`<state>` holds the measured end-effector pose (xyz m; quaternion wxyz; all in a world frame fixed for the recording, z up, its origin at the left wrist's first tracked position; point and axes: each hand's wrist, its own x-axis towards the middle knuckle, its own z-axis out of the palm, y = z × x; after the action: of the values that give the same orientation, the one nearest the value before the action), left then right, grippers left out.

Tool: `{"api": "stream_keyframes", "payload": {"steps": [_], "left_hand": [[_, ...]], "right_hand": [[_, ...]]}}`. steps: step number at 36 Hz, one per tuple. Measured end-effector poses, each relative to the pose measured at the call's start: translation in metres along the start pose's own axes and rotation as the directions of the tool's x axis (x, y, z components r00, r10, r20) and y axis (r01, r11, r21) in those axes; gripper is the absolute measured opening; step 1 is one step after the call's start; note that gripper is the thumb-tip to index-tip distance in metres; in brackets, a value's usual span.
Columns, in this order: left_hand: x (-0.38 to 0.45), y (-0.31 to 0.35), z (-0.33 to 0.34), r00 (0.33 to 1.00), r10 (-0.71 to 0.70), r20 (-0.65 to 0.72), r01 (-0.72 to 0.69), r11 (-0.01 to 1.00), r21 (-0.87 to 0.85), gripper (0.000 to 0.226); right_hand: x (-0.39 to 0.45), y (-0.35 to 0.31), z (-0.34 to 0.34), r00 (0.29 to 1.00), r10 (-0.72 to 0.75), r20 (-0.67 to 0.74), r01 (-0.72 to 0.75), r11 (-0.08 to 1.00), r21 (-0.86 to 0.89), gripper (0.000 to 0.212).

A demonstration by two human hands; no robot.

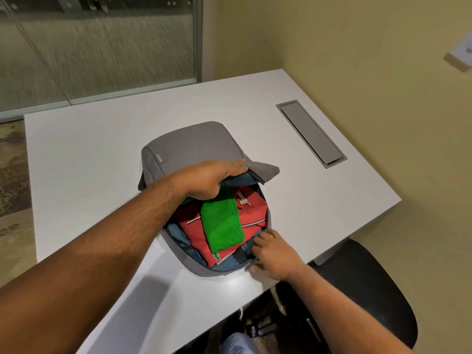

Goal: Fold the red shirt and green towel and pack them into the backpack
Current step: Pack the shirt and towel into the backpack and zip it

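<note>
— Backpack (189, 144) first: where does it lie from the head camera?

— I see it flat on the white table (84, 149), grey, long axis running from the near edge away and slightly left. Its open mouth faces me; the closed base points toward the glass partition (102, 47).

— And the contents?

— The red shirt (252, 205) is folded inside the main compartment, and the green towel (222, 223) lies folded on top of it, a long strip following roughly the bag's own axis. Blue lining shows round them.

— The hands?

— My left hand (212, 178) grips the front flap near its edge, fingers curled over it and thumb under, keeping it lifted above the cloth. My right hand (272, 252) is at the near right rim of the opening, fingers bent; it seems to pinch the zipper or rim there, though I cannot tell which.

— Anything nearby?

— A grey cable hatch (310, 132) is set in the table, well apart on the right. A black chair (370, 297) stands beside the table's near right corner.
</note>
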<state>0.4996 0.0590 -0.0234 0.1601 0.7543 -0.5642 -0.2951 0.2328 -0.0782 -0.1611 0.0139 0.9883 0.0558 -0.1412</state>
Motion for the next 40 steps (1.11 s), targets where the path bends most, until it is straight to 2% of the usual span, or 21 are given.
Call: {"api": "stream_keyframes", "payload": {"steps": [2, 5, 8, 12, 18, 22, 28, 33, 35, 40], "left_hand": [[0.000, 0.002, 0.003, 1.000, 0.000, 0.007, 0.000, 1.000, -0.004, 0.097], [-0.001, 0.003, 0.007, 1.000, 0.000, 0.013, 0.000, 1.000, -0.004, 0.098], [-0.001, 0.004, 0.010, 1.000, 0.006, 0.012, -0.007, 1.000, 0.008, 0.100], [-0.001, 0.005, 0.014, 1.000, 0.018, 0.006, -0.018, 1.000, 0.016, 0.098], [-0.005, 0.006, 0.031, 0.999, 0.043, -0.020, -0.043, 0.999, 0.006, 0.092], [-0.009, 0.009, 0.051, 0.993, 0.090, -0.082, -0.089, 0.996, 0.014, 0.079], [-0.012, 0.017, 0.098, 0.968, 0.131, -0.216, -0.108, 0.988, 0.113, 0.061], [-0.014, 0.017, 0.129, 0.969, 0.108, -0.223, -0.075, 0.985, 0.154, 0.034], [-0.015, 0.020, 0.136, 0.969, 0.080, -0.236, -0.053, 0.991, 0.119, 0.024], [-0.011, 0.032, 0.156, 0.983, 0.036, -0.177, -0.022, 0.997, 0.078, 0.020]], "right_hand": [[-0.004, 0.013, -0.002, 0.992, 0.126, 0.019, -0.125, 0.991, -0.054, 0.021], [-0.003, 0.026, -0.009, 0.954, 0.286, 0.096, -0.280, 0.958, -0.068, 0.045], [0.002, 0.031, -0.017, 0.919, 0.372, 0.131, -0.354, 0.924, -0.144, 0.061], [0.009, 0.024, -0.023, 0.895, 0.435, 0.101, -0.423, 0.898, -0.123, 0.041], [0.007, 0.012, -0.019, 0.896, 0.443, 0.044, -0.440, 0.896, -0.053, 0.023], [0.004, 0.014, -0.011, 0.908, 0.418, -0.017, -0.418, 0.907, -0.058, 0.028], [0.002, 0.018, -0.016, 0.923, 0.383, 0.028, -0.383, 0.923, 0.019, 0.021], [-0.007, 0.023, -0.005, 0.925, 0.376, -0.056, -0.369, 0.923, 0.108, 0.026], [-0.009, 0.024, -0.002, 0.922, 0.382, -0.072, -0.364, 0.913, 0.185, 0.025], [-0.017, 0.023, -0.004, 0.874, 0.469, -0.127, -0.394, 0.836, 0.381, 0.042]]}}
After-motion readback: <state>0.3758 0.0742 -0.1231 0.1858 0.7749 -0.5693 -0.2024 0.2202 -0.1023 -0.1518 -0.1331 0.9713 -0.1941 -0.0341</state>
